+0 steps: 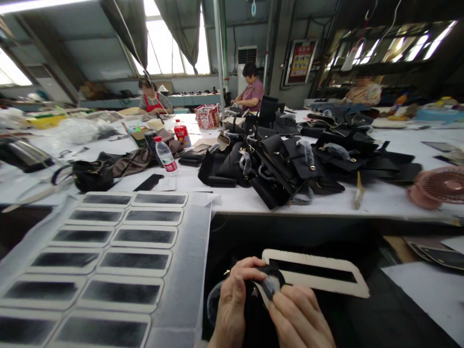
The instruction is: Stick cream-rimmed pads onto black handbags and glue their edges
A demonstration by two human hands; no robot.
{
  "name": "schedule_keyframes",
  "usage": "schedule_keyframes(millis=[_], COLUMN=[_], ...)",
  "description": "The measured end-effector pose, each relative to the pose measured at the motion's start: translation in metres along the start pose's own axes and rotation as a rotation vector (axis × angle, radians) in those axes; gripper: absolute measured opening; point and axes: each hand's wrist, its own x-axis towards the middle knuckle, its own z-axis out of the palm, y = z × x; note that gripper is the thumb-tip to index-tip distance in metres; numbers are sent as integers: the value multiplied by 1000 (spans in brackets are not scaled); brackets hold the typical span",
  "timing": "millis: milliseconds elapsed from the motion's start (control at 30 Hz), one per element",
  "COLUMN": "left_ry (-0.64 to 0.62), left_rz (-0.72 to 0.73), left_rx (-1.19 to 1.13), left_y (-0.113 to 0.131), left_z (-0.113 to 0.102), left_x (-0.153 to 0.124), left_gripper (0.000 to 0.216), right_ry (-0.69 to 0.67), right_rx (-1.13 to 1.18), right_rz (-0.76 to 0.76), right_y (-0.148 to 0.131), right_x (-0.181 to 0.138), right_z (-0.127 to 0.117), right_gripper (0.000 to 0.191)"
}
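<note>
Low in the head view, my left hand (234, 297) is closed on the edge of a black bag piece (277, 275), thumb raised against it. My right hand (300, 316) pinches the same piece from the right, fingertips on a pale edge beside a bit of clear plastic film. Its lower part is dark and partly hidden by both hands. Just beyond them lies a rounded panel (348, 286) with a cream border and a black middle. More clear plastic (213, 302) shows left of my left wrist.
Rows of cream-bordered black panels (136, 263) lie on a sheet at left. Across the white table (232, 205) are piled black bags (275, 164), a water bottle (166, 155), a phone (148, 182) and a pink fan (440, 186). Several people sit farther back.
</note>
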Motion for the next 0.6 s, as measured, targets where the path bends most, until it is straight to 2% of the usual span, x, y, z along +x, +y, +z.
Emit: schedule_keyframes(millis=[167, 267, 367, 500, 600], left_ry=[-34, -41, -48, -49, -61], left_rz=[-28, -28, -16, -40, -82], left_rx=[-5, -15, -6, -42, -66], left_y=[1, 1, 1, -4, -5], left_z=[-1, -2, -2, -2, -1], left_x=[-1, 2, 6, 9, 10], left_gripper=[58, 59, 61, 60, 69], right_ry=[1, 2, -75, -171, -338], right_rx=[89, 294, 395, 353, 428], right_rz=[-13, 177, 335, 327, 356], right_y=[0, 5, 15, 27, 31], right_x=[-3, 6, 20, 38, 49], right_z=[0, 0, -1, 0, 3], right_gripper=[26, 21, 17, 29, 33])
